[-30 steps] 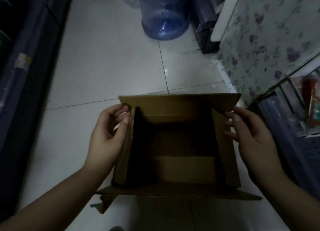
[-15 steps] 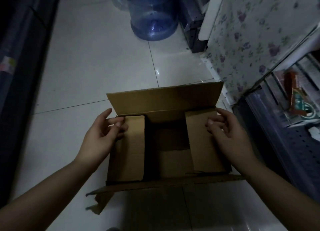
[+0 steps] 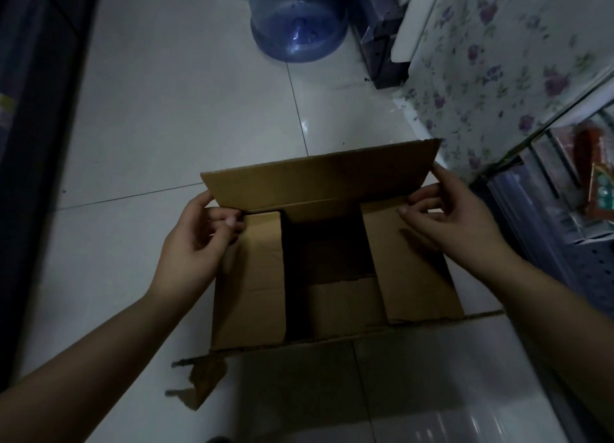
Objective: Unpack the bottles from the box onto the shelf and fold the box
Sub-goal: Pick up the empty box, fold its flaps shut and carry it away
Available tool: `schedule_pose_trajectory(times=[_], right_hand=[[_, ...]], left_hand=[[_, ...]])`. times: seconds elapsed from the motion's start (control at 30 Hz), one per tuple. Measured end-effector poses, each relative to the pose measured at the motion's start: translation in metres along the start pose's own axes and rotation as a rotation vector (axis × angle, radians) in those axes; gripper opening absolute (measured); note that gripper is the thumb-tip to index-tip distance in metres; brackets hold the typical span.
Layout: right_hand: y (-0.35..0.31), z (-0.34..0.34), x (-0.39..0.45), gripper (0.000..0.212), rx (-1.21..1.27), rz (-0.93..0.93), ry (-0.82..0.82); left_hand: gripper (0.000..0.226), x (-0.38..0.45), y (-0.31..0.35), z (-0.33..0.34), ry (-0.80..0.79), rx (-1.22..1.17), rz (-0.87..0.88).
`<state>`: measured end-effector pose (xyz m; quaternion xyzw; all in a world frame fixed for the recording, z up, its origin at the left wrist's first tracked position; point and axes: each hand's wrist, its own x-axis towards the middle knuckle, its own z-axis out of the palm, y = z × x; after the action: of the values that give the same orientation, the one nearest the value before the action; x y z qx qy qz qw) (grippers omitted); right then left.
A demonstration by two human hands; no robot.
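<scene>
A brown cardboard box sits on the white tiled floor in the middle of the head view, with no bottles visible inside. Its two short side flaps lie folded inward over the opening. The far long flap leans up and toward me. My left hand pinches that flap's left end, thumb behind and fingers in front. My right hand grips the flap's right end the same way. The near long flap hangs out toward me, in shadow.
A large blue water jug stands on the floor beyond the box. A floral-covered cabinet and a shelf with packaged goods line the right side. Dark shelving runs along the left. Torn cardboard sticks out at the box's near left corner.
Both side flaps went from upright to folded flat over the opening. My hands then slid forward from the side flaps to the ends of the far long flap.
</scene>
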<state>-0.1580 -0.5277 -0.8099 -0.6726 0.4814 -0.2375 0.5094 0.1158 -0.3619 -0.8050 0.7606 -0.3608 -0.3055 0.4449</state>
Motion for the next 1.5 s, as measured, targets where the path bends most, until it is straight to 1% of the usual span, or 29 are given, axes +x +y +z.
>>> schedule_pose_trajectory(times=[0.17,0.23,0.3,0.37,0.47,0.53,0.6,0.67,0.73,0.8,0.87,0.9,0.97,1.0,1.07,1.13,1.23,1.37,1.43,1.5], right_hand=[[0.008,-0.001,-0.004,0.065,0.032,-0.063,0.021],[0.012,-0.003,-0.008,0.062,0.016,-0.091,0.055],[0.016,-0.006,-0.010,0.070,-0.074,-0.126,0.095],[0.022,-0.009,-0.011,0.080,-0.116,-0.164,0.079],[0.025,-0.009,-0.013,0.079,-0.045,-0.165,0.003],[0.028,-0.008,-0.013,0.074,0.007,-0.174,-0.031],[0.032,-0.008,-0.014,0.062,0.057,-0.179,-0.035],[0.035,-0.009,-0.012,0.047,0.075,-0.186,-0.003],[0.035,-0.011,-0.010,0.038,0.047,-0.184,0.007],[0.031,-0.012,-0.009,0.037,-0.035,-0.176,0.006],[0.027,-0.010,-0.009,0.041,-0.059,-0.148,0.023],[0.027,-0.008,-0.010,0.051,-0.081,-0.137,0.024],[0.025,-0.003,-0.014,0.071,-0.163,-0.138,0.028],[0.026,-0.002,-0.016,0.074,-0.180,-0.146,0.034],[0.029,0.000,-0.017,0.072,-0.165,-0.166,0.043],[0.033,0.000,-0.016,0.071,-0.162,-0.183,0.049],[0.035,0.002,-0.016,0.074,-0.172,-0.208,0.054],[0.037,-0.001,-0.017,0.086,-0.131,-0.262,0.031],[0.037,-0.006,-0.018,0.088,-0.163,-0.280,0.013],[0.037,-0.009,-0.018,0.088,-0.249,-0.306,-0.003]], left_hand=[[0.037,-0.010,-0.005,-0.004,-0.010,-0.030,0.007],[0.035,-0.013,-0.006,-0.006,-0.015,0.045,0.058],[0.041,-0.013,-0.008,-0.011,0.004,0.160,0.115],[0.046,-0.013,-0.012,-0.015,0.002,0.201,0.120],[0.045,-0.016,-0.015,-0.016,-0.074,0.114,0.082],[0.046,-0.017,-0.019,-0.017,-0.111,0.019,0.055],[0.044,-0.015,-0.023,-0.018,-0.123,-0.040,0.077],[0.049,-0.014,-0.025,-0.019,-0.105,-0.101,0.058],[0.049,-0.013,-0.023,-0.017,-0.080,-0.115,0.019],[0.041,-0.013,-0.020,-0.015,-0.077,-0.078,0.023],[0.026,-0.013,-0.016,-0.011,-0.078,-0.035,0.034],[0.023,-0.015,-0.015,-0.010,-0.083,-0.025,0.030],[0.044,-0.017,-0.017,-0.008,-0.104,-0.035,0.025],[0.055,-0.017,-0.020,-0.008,-0.117,-0.038,0.031],[0.068,-0.016,-0.025,-0.010,-0.134,-0.022,0.048],[0.073,-0.014,-0.028,-0.012,-0.141,-0.016,0.060],[0.069,-0.013,-0.027,-0.010,-0.128,-0.040,0.065],[0.068,-0.013,-0.031,-0.013,-0.176,-0.065,0.136],[0.068,-0.014,-0.036,-0.017,-0.229,-0.069,0.169],[0.068,-0.014,-0.039,-0.019,-0.264,-0.043,0.175]])
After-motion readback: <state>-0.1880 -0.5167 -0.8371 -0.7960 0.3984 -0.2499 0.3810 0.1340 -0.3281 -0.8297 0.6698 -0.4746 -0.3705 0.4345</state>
